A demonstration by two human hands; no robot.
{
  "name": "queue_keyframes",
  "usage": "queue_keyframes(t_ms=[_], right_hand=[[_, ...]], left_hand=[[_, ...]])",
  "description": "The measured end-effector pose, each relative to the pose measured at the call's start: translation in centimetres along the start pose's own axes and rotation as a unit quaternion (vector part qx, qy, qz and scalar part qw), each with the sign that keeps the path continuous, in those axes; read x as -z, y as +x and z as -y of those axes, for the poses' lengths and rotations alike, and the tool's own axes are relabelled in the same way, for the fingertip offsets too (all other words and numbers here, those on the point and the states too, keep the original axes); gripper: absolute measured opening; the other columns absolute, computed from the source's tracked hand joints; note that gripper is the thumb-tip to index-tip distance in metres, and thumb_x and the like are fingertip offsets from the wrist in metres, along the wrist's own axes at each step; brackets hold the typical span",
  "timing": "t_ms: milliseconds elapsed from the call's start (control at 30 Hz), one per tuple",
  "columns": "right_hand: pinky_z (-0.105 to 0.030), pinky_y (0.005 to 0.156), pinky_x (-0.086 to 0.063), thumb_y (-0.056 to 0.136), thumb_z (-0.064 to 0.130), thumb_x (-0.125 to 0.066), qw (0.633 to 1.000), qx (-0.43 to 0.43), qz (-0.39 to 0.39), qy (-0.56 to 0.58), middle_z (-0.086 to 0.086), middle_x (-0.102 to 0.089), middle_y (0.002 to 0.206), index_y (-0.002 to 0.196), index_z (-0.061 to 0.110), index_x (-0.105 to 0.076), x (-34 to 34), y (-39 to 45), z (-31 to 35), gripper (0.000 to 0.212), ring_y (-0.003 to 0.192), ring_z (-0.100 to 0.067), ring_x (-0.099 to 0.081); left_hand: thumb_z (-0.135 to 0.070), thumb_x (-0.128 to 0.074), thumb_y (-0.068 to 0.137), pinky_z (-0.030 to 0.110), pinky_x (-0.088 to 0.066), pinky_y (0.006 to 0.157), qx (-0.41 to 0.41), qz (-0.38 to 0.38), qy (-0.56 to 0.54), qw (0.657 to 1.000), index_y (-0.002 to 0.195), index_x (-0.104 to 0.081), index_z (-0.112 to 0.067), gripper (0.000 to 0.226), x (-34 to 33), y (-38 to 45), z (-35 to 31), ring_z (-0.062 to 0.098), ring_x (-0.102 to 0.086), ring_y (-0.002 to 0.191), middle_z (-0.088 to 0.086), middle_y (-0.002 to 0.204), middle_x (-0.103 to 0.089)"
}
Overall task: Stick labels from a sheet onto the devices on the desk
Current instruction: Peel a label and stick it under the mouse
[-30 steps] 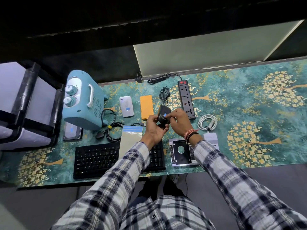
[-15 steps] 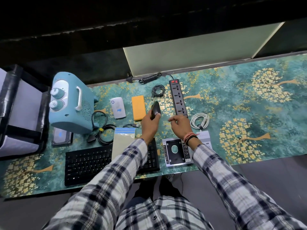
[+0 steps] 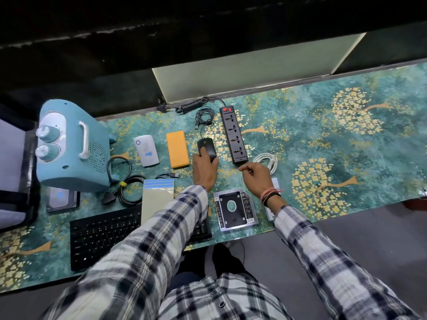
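Note:
My left hand grips the near end of a black mouse that rests upright on the desk between the orange power bank and the black power strip. My right hand hovers just right of it with fingers loosely curled, holding nothing. The label sheet, pale with blue strips at its top, lies on the keyboard, partly under my left sleeve. Blue labels show on the white router and on the hard drive.
A blue heater stands at the left with black cables beside it. A drive caddy lies near the front edge. A white cable coil and a white box sit under my right hand.
The mouse was held up in both hands; my left hand has lowered it onto the desk, and my right hand has let go and pulled back to the right.

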State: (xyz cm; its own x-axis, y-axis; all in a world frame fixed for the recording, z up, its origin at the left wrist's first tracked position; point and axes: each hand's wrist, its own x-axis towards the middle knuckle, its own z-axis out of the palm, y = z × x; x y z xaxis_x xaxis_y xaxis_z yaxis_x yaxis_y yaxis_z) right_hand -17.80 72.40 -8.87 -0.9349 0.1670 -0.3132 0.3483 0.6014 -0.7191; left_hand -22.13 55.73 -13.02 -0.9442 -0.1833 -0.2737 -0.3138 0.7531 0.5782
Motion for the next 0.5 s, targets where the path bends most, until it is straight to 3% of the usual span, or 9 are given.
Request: queue_keyframes(t_ms=[167, 333, 500], right_hand=[[-0.019, 0.06, -0.038, 0.087, 0.003, -0.053, 1.0, 0.001, -0.001, -0.008, -0.009, -0.071, 0.087, 0.093, 0.007, -0.077, 0.2, -0.1, 0.0, 0.025, 0.058, -0.002, -0.051], [-0.025, 0.07, -0.047, 0.088, 0.003, -0.054, 1.0, 0.011, -0.003, -0.016, -0.008, -0.073, 0.09, 0.094, 0.007, -0.077, 0.0, 0.0, 0.5, 0.025, 0.069, -0.015, -0.06], [-0.02, 0.057, -0.039, 0.089, 0.004, -0.053, 0.999, 0.023, 0.029, -0.012, -0.003, -0.065, 0.073, 0.092, 0.008, -0.076, -2.0, 0.1, 2.1, 0.024, 0.055, -0.005, -0.05]], left_hand=[[-0.031, -0.069, 0.095, 0.043, -0.051, 0.074, 0.018, 0.005, 0.0, 1.0, 0.111, -0.041, -0.013, 0.037, 0.1, 0.6, -0.4, 0.036, -0.057, 0.085, 0.016, 0.111, -0.05], [-0.033, -0.072, 0.092, 0.041, -0.05, 0.077, 0.004, 0.037, -0.022, 0.999, 0.118, -0.04, -0.013, 0.045, 0.6, 0.9, 0.0, 0.035, -0.056, 0.088, 0.017, 0.116, -0.049], [-0.041, -0.065, 0.094, 0.042, -0.046, 0.084, 0.018, 0.008, -0.035, 0.999, 0.133, -0.043, -0.008, 0.056, 3.2, -0.4, 2.6, 0.035, -0.055, 0.106, 0.018, 0.125, -0.053]])
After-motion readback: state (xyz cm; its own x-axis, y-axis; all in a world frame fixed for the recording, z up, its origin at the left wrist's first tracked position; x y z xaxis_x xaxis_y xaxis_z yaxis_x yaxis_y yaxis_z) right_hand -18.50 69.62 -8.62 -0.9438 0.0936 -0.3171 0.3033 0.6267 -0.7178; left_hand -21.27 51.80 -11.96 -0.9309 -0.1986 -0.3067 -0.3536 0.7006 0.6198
